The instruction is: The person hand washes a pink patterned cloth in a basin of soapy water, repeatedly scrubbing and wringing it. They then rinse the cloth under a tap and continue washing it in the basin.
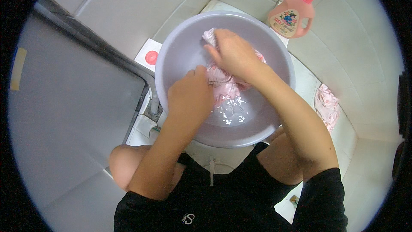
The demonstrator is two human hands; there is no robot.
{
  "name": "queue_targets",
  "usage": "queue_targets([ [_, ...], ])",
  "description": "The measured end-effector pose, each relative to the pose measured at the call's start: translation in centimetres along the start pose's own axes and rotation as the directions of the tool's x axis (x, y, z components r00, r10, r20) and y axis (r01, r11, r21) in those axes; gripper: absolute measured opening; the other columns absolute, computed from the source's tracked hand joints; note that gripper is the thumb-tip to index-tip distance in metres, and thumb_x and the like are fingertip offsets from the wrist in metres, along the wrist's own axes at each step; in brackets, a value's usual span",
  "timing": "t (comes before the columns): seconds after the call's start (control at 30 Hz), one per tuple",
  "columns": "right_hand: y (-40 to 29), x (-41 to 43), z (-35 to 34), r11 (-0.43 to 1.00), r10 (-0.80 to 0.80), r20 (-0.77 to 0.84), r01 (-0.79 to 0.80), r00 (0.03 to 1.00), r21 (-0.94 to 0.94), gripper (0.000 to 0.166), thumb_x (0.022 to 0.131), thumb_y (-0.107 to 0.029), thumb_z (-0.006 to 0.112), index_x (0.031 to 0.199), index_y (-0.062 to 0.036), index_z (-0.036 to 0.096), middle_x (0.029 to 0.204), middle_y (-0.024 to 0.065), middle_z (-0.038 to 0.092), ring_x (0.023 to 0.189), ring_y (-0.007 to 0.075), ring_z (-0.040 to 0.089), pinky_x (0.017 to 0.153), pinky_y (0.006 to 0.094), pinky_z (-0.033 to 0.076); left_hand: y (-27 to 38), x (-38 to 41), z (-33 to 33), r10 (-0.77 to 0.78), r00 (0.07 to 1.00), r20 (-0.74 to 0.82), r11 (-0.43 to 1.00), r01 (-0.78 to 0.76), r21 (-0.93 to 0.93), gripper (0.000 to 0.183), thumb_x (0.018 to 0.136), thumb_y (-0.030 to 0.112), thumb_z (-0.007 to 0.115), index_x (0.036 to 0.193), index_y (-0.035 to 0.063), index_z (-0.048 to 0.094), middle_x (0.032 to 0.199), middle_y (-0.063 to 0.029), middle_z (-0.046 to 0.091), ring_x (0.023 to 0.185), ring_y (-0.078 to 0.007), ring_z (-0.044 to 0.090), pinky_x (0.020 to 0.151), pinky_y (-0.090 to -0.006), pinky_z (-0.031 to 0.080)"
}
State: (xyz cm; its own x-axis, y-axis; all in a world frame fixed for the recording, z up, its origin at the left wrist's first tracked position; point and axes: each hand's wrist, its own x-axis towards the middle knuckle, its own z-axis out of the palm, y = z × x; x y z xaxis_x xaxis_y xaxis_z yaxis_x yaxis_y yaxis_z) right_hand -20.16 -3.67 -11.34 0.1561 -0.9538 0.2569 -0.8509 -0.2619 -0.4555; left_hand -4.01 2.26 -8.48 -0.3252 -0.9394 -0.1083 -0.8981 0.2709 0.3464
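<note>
A large round plastic basin in pale lilac stands before me with water in its near part. Wet pink patterned cloth lies bunched in it, partly under my hands. My right hand grips a pale bunched part of the cloth near the basin's far side, fingers curled over it. My left hand is closed on the cloth's left edge, its back towards me, so the fingertips are mostly hidden.
A pink detergent bottle stands behind the basin at the right. A round red cap lies on the tiled floor at left, near a grey drain hose. Another crumpled pink cloth lies by the right wall. A grey panel borders the left.
</note>
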Motion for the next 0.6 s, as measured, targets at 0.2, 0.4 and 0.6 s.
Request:
queue_targets([
  [0.2,1.2,-0.8,3.6,0.940,-0.160,0.219,0.217,0.962,-0.262,0.031,0.087,-0.026,0.062,0.103,-0.0008,0.059,0.100,0.0194,0.062,0.097,0.0383,0.061,0.083,0.0485,0.050,-1.0,0.4,0.2,-0.135,0.991,-0.003,0.988,0.135,-0.070,0.024,0.086,0.020,0.060,0.103,0.0036,0.054,0.091,-0.0208,0.067,0.083,-0.0403,0.067,0.077,-0.0506,0.051],
  [0.4,1.3,-0.7,2.9,0.957,0.205,0.283,-0.130,0.937,-0.261,0.039,0.095,-0.034,0.053,0.106,0.0025,0.058,0.096,0.0187,0.066,0.097,0.0342,0.061,0.083,0.0416,0.049,-0.2,1.0,-1.3,-0.124,0.939,0.320,0.991,0.099,0.094,0.040,0.094,0.036,0.050,0.110,-0.0003,0.056,0.097,-0.0229,0.067,0.082,-0.0395,0.068,0.076,-0.0489,0.053],
  [0.6,0.0,-1.5,-0.9,0.724,0.391,0.216,-0.443,0.895,0.529,0.053,0.098,-0.042,0.042,0.109,0.0080,0.056,0.097,0.0258,0.064,0.090,0.0340,0.064,0.088,0.0458,0.046,0.4,1.8,-0.2,-0.054,0.998,0.012,0.904,0.054,-0.424,0.051,0.099,0.044,0.040,0.117,-0.0012,0.056,0.110,-0.0215,0.064,0.096,-0.0326,0.066,0.086,-0.0427,0.050],
])
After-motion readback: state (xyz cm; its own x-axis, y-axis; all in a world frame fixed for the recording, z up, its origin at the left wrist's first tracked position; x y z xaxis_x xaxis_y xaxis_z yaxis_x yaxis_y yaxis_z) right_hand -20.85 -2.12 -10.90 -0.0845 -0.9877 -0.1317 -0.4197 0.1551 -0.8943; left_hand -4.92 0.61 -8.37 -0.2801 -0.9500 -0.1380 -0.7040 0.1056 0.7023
